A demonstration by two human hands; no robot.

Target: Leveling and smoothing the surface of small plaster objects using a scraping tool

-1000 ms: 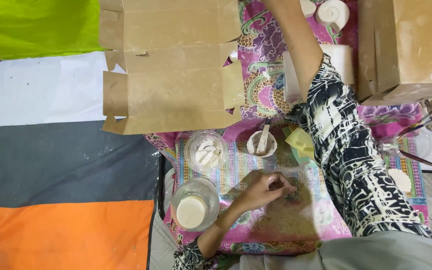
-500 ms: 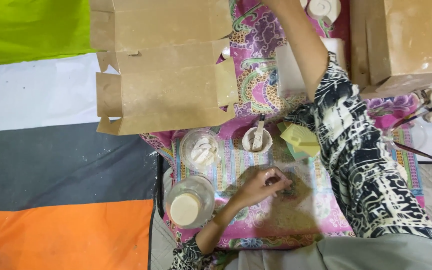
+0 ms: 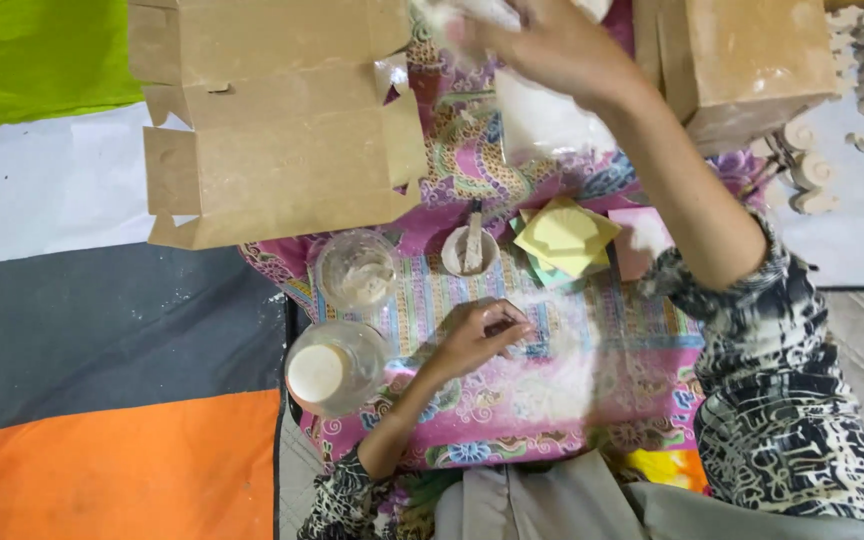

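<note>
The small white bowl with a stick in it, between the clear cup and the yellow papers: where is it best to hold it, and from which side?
Probably grip the small white bowl by its outer rim from above, fingers on the left and right sides. The stick lies from front to back across the opening, so those sides stay free, though the yellow papers sit close on the right.

Flat box: I see a brown cardboard box (image 3: 277,120), unfolded with flaps out, at the top left.
Closed box: a brown cardboard box (image 3: 752,60) sits at the top right.
Labels, signs, screens: I see none.
</note>
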